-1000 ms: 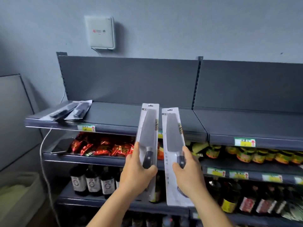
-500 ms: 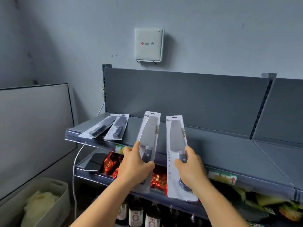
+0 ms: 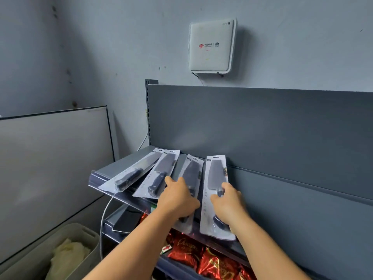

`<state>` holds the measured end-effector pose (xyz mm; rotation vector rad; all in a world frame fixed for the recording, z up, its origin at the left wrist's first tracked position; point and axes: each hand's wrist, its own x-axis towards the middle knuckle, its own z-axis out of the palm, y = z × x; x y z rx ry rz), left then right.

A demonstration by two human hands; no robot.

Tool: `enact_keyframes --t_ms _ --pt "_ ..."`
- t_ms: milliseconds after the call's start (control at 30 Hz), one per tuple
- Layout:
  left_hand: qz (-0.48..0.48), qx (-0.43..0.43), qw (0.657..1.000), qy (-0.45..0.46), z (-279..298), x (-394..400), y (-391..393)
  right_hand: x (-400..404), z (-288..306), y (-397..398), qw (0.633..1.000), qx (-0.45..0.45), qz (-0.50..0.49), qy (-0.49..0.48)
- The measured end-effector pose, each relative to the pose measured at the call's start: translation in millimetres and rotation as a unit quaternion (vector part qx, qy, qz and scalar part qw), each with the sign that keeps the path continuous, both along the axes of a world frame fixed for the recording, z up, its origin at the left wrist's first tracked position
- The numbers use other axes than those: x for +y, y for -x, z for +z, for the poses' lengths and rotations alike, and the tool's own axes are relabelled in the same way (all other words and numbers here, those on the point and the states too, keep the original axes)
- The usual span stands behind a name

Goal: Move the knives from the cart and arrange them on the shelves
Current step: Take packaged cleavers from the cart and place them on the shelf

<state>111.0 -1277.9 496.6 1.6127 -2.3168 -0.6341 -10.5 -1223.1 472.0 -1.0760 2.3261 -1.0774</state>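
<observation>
— Where are the knives?

— Four packaged kitchen knives, all at the top shelf (image 3: 272, 190). Two lie flat at its left end: the far-left knife (image 3: 133, 174) and the second knife (image 3: 161, 175), side by side with their cards overlapping at the far end, handles toward the front edge and poking a little past it.

— And the other two?

— In the hands. The left hand (image 3: 177, 199) grips the third knife (image 3: 191, 170) by the handle end, fingers curled round the pack from above, thumb up near the second knife's card. The right hand (image 3: 228, 205) grips the fourth knife (image 3: 217, 174) the same way — thumb on the front of the card by the handle, fingers wrapped behind.

— Are those two down on the shelf?

— Their blade ends lie over the shelf and the handle ends hang past the front edge. Whether the cards touch the surface, I cannot tell.

— Anything else around?

— A white router box (image 3: 212, 45) on the wall above, red snack bags (image 3: 201, 257) on the lower shelf, and a pale plastic bin (image 3: 66, 249) on the floor to the left.
</observation>
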Motion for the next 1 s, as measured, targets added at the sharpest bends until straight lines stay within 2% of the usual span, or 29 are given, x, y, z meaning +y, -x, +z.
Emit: enact_keyframes --t_ms 67,200,300,467,567,667,800,900,1000 --pt "-0.001 -0.032 0.999 0.014 -3.4 -10.1 3.6 -8.6 -1.3 1.9 0.999 0.012 0.005 -0.035" --pt "-0.023 -0.134 0.986 0.099 -8.5 -21.2 4.8 -16.4 -3.2 3.3 0.987 0.087 0.04 -0.126" --pt "-0.051 -0.162 0.977 0.125 -9.3 -26.9 1.6 -16.6 0.4 0.6 0.976 0.129 0.057 -0.164" --pt "-0.087 -0.135 0.983 0.087 -4.5 -27.4 -4.1 -13.4 7.0 -5.8 0.97 0.144 0.055 -0.188" --pt "-0.122 -0.127 0.98 0.094 -4.9 -27.2 -7.7 -6.0 11.0 -9.6 0.971 0.145 0.045 -0.183" --pt "-0.148 -0.098 0.974 0.141 1.2 -14.7 -17.0 10.8 13.1 -20.2 0.974 0.165 0.034 -0.149" --pt "-0.214 -0.055 0.946 0.238 5.4 19.3 -37.0 51.5 11.8 -47.3 0.969 0.232 0.005 -0.09" --pt "-0.255 -0.006 0.932 0.257 -1.8 47.7 -52.7 95.3 6.2 -73.2 0.968 0.239 -0.028 -0.064" --pt "-0.298 0.03 0.918 0.259 -15.3 80.8 -69.8 139.5 -9.7 -96.4 0.971 0.216 -0.067 -0.079"
